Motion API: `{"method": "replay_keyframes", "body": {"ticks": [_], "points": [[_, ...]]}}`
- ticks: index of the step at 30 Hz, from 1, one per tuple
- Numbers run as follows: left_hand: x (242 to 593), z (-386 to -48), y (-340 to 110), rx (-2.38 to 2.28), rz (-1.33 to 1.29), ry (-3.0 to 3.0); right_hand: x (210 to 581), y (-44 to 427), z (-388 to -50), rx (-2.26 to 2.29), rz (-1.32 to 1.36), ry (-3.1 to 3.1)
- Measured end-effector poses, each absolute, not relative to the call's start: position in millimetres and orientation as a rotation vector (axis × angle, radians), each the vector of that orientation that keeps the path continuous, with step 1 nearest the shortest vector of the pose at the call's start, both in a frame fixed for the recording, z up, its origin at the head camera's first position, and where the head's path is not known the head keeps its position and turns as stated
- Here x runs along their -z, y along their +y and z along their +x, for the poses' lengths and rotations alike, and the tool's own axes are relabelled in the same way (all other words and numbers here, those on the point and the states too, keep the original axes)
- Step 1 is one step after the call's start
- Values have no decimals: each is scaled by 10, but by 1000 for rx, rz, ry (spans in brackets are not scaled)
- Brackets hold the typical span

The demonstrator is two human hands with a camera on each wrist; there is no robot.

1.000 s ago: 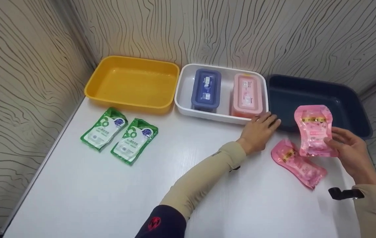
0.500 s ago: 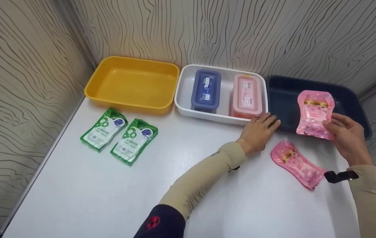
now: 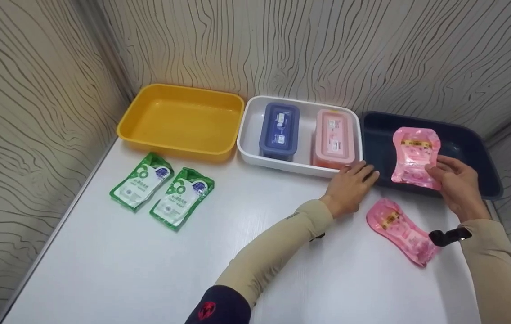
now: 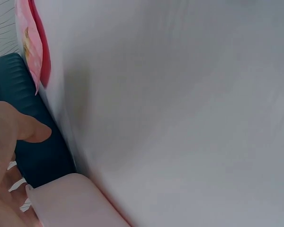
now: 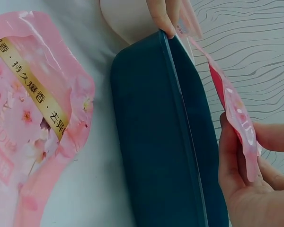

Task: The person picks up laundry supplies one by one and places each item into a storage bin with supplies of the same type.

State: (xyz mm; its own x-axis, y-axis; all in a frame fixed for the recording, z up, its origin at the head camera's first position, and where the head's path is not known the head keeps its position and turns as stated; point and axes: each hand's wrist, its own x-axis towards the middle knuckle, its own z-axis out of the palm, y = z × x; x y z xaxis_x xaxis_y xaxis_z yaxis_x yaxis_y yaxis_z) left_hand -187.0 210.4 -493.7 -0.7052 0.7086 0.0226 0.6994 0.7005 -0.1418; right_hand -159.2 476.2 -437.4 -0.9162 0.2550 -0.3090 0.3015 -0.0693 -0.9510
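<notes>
My right hand point(image 3: 460, 186) pinches a pink pouch point(image 3: 416, 157) by its edge, thumb on the printed face, and holds it over the dark blue tray point(image 3: 491, 173). In the right wrist view, this raised pouch point(image 5: 236, 116) appears edge-on above the tray's rim. My left hand point(image 3: 347, 189) rests at the front rims where the white tray point(image 3: 278, 167) meets the blue one. Its thumb point(image 4: 35, 130) lies along the blue tray's outer wall in the left wrist view. A second pink pouch point(image 3: 404, 231) lies flat on the table below the blue tray.
Inside the white tray stand a blue lidded box point(image 3: 280, 130) and a pink lidded box point(image 3: 335, 137). To its left sits a yellow tray point(image 3: 179, 150). Two green-and-white pouches, one left point(image 3: 142, 182) and one right point(image 3: 182, 198), lie in front. Patterned walls stand behind.
My right hand has carried the pink pouch away from me and a little left, from above the other pouch to over the blue tray. The left hand stays at the tray rims.
</notes>
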Motion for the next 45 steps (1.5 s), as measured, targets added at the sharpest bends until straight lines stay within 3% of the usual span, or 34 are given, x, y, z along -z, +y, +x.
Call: {"method": "replay_keyframes", "body": {"ticks": [45], "points": [[4963, -1863, 2116, -189, -1173, -2828, 4607, 4576, -2147, 1673, 669, 2446]]}}
